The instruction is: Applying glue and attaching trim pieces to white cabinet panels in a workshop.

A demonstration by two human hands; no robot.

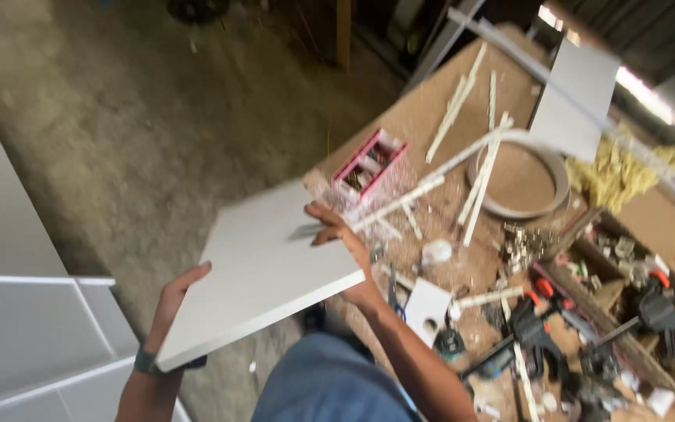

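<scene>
i'm holding a flat white rectangular board (263,270) up in the air, tilted, over the concrete floor (119,117) and just off the edge of the brown wooden counter (423,117). my left hand (175,293) grips its lower left edge, fingers curled over the top face, with a dark band on that wrist. my right hand (343,234) lies spread on the board's upper right corner, thumb on top, the rest of the fingers wrapped around the far edge, so both hands are closed on the board. the board's right corner hangs over the near end of the counter, close to a small red and white tray (369,162) with compartments. past it the counter is littered with thin white strips (462,168) lying crossed over each other, and a coil of pale edge banding (519,176) lying flat. a small white block with round holes (427,309) sits near my right forearm. further right lie black clamps with orange handles (654,305) and a crumpled yellow cloth (611,168). a smaller white panel (576,98) stands tilted at the far end of the counter. to my left stands a white cabinet carcass (25,328), its panels just beside my left arm.
</scene>
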